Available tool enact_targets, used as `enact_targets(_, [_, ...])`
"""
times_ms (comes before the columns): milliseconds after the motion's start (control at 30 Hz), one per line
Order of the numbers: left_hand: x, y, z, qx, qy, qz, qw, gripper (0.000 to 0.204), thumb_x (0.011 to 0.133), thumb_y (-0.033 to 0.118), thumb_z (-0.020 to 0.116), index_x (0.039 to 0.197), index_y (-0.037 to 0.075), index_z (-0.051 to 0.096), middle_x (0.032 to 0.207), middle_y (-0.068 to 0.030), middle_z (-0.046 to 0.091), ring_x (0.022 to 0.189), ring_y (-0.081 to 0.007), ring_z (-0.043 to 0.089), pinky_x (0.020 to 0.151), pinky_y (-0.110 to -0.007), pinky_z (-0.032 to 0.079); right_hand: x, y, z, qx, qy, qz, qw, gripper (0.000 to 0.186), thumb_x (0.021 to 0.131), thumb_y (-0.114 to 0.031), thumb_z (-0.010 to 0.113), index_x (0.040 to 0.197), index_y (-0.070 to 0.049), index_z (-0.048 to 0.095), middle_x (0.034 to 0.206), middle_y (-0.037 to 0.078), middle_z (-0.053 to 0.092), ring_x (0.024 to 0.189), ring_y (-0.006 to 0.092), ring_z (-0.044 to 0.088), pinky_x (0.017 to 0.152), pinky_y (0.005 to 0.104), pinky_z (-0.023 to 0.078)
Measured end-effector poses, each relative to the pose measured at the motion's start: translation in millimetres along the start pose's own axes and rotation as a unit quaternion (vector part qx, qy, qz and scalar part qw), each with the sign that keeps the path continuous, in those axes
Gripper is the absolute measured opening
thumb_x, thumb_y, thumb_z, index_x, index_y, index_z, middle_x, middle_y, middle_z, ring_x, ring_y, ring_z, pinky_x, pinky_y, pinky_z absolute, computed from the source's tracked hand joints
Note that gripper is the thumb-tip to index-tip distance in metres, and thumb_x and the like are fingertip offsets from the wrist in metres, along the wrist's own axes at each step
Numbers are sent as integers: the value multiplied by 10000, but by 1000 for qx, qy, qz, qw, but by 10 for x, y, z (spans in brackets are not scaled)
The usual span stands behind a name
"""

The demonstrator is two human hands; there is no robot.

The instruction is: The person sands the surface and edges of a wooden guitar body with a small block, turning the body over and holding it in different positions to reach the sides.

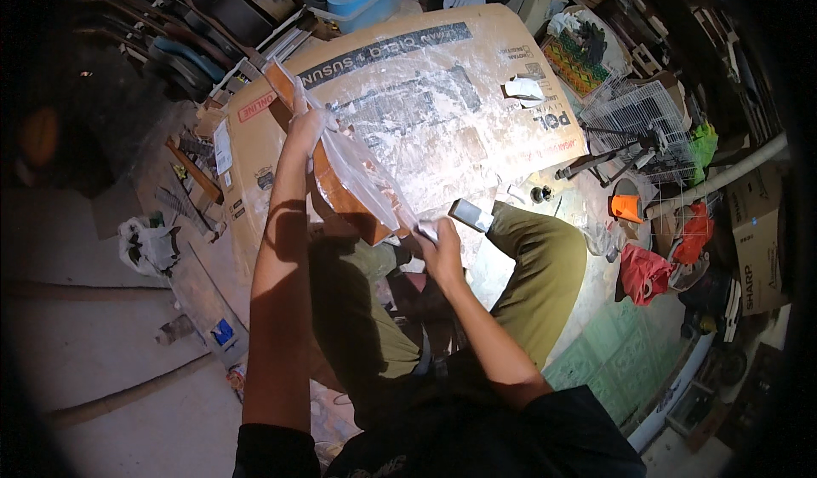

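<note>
An orange-brown wooden instrument body [340,187], its face coated in whitish dust, slants across the middle above my legs. My left hand [306,127] is closed round its narrow upper part. At the lower right end, my right hand [441,248] is closed on a small pale pad [426,231] against the wood's edge. Just right of that hand, a dark rectangular block with a light top [471,216] lies by my knee. Beneath the instrument is a large dusty cardboard sheet [502,137], with a crumpled white piece [524,91] on it.
Dark instrument parts [213,10] stand in racks behind at upper left, beside a blue tub [357,14]. On the right are a wire cage [647,112], red bags [642,274], an orange container [625,207] and cardboard boxes [749,240]. A long board [204,299] lies at left.
</note>
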State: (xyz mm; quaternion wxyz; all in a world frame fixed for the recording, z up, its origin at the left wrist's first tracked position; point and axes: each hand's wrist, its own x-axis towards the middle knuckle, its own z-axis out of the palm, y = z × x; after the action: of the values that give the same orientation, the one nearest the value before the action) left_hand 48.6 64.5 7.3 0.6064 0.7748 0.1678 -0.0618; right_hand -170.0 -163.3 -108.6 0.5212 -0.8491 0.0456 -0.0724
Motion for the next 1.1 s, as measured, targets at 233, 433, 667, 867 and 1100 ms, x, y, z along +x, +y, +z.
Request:
enact_targets(233, [415,-628,-418,9,39,127,991,1087,626,65,599,1593,123,105,1531,-230,340,1338,-356,435,1059,-353,405,-41,-128,3,164,22,189,968,162,915,-95,670,978,-6,550,863,67,612,794,129,564,724,297,479])
enact_targets(433, [-104,-154,-169,-33,-27,52,998,1057,657,78,609,1586,78,104,1574,-231,258,1408,-343,346,1107,-332,340,108,-365,80,187,20,232,954,553,844,-140,769,1258,33,446,1027,128,628,924,168,598,797,313,507])
enact_targets(667, [74,-320,-236,-53,-2,68,996,1097,624,65,610,1593,112,97,1588,-229,230,1439,-348,308,1122,-329,319,385,-383,285,7,34,8,999,667,760,-94,810,1299,53,446,1178,235,583,1054,332,604,938,384,464])
enact_targets(867, [-17,-233,-213,-32,4,67,997,1120,598,54,599,1594,115,90,1583,-234,242,1429,-347,324,1105,-321,342,-36,115,-80,53,-12,108,993,518,801,-110,770,1231,16,511,1109,214,629,1033,320,627,924,386,474])
enact_targets(1100, [10,-362,-318,-34,7,71,997,1116,625,77,645,1595,123,96,1583,-226,253,1437,-340,316,1128,-319,305,122,-65,-276,118,-47,205,970,176,955,-153,641,1002,15,620,886,87,678,833,144,616,773,295,495])
